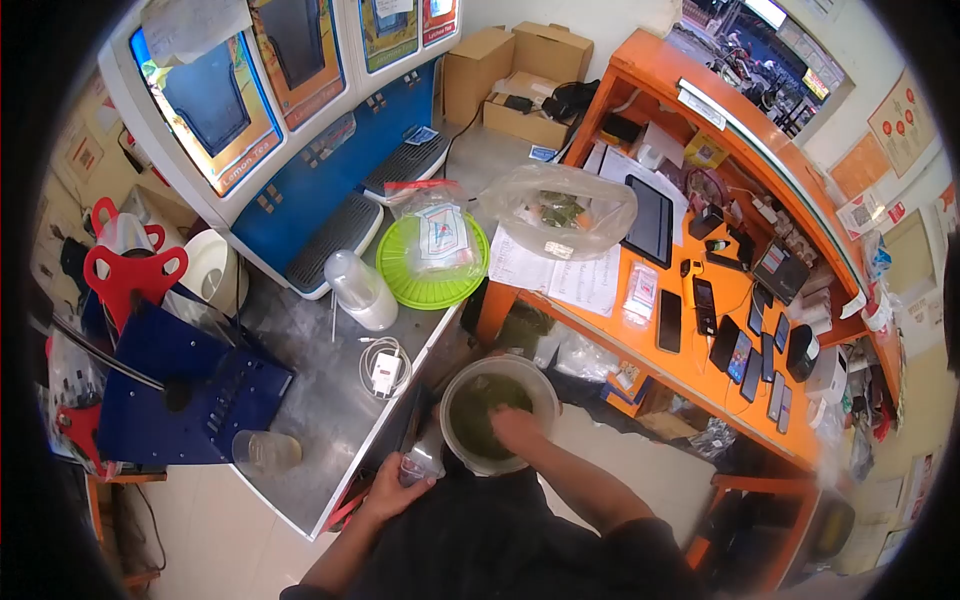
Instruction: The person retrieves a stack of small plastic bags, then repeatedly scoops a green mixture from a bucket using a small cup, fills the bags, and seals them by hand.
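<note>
A white bucket (549, 392) stands in front of my body, with a green, leafy-looking mass (478, 408) inside it. My right hand (515, 430) reaches down over the rim into that mass, so its fingertips are hidden and their grip cannot be made out. To the left of the bucket, my left hand (393, 488) is closed around a small clear plastic cup (424, 458). The cup is close to the bucket's left side; what it contains is too unclear to tell.
The metal counter (335, 440) at left carries a white bottle (362, 292), a coiled charger (384, 374), a green lid (420, 288) and a clear cup (266, 452) near its edge. On the orange desk (610, 325) lie several phones, a tablet (648, 222) and a plastic bag (560, 210).
</note>
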{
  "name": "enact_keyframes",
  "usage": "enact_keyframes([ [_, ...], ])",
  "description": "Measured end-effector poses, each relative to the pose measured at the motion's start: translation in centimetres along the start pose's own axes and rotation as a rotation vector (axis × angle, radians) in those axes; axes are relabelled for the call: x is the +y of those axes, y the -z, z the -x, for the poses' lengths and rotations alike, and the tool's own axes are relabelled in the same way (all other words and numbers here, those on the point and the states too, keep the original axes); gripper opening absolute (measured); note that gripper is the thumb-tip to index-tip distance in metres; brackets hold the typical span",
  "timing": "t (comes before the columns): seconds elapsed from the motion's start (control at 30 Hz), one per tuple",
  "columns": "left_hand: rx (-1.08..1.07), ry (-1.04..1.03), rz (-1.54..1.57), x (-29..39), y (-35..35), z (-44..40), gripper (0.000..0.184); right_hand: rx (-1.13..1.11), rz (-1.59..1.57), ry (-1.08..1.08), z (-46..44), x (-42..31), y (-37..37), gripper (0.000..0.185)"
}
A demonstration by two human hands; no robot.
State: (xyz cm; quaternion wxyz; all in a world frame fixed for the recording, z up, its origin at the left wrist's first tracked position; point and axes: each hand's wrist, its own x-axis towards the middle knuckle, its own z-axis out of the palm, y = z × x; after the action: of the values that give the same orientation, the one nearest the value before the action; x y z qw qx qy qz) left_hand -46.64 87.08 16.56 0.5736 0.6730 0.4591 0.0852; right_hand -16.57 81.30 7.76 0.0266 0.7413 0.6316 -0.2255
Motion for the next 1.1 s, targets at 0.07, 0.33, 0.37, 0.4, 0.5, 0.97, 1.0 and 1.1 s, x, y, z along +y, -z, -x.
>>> enact_keyframes([
  [0.07,0.002,-0.006,-0.012,-1.3,-0.4,-0.4,0.049,0.2,-0.01,0.052,-0.5,-0.6,-2.4,0.027],
  [0.33,0.012,-0.118,-0.104,-0.8,-0.2,-1.0,0.049,-0.265,0.166,0.063,1.7,1.6,-0.4,0.017],
  [0.37,0.012,-0.171,-0.142,-0.8,-0.2,-1.3,0.049,-0.266,0.165,0.061,2.0,2.3,0.4,0.017],
  [0.4,0.013,-0.222,-0.179,-0.8,-0.2,-1.5,0.05,-0.348,0.158,0.084,2.1,2.9,1.3,0.018],
  [0.5,-0.017,-0.227,-0.19,0.2,-0.2,-2.2,0.051,-0.474,0.15,0.122,2.8,3.7,4.6,0.022],
  [0.97,-0.094,-0.214,-0.157,4.1,-1.3,-6.0,0.05,-0.2,-0.098,0.072,5.1,4.8,5.5,0.023],
  [1.0,-0.103,-0.15,-0.096,4.6,-1.3,-6.1,0.049,-0.157,-0.149,0.063,5.3,5.0,5.9,0.023],
  [1.1,-0.097,-0.21,-0.1,5.2,-1.8,-7.0,0.048,-0.01,-0.229,0.061,6.4,5.3,8.1,0.02],
])
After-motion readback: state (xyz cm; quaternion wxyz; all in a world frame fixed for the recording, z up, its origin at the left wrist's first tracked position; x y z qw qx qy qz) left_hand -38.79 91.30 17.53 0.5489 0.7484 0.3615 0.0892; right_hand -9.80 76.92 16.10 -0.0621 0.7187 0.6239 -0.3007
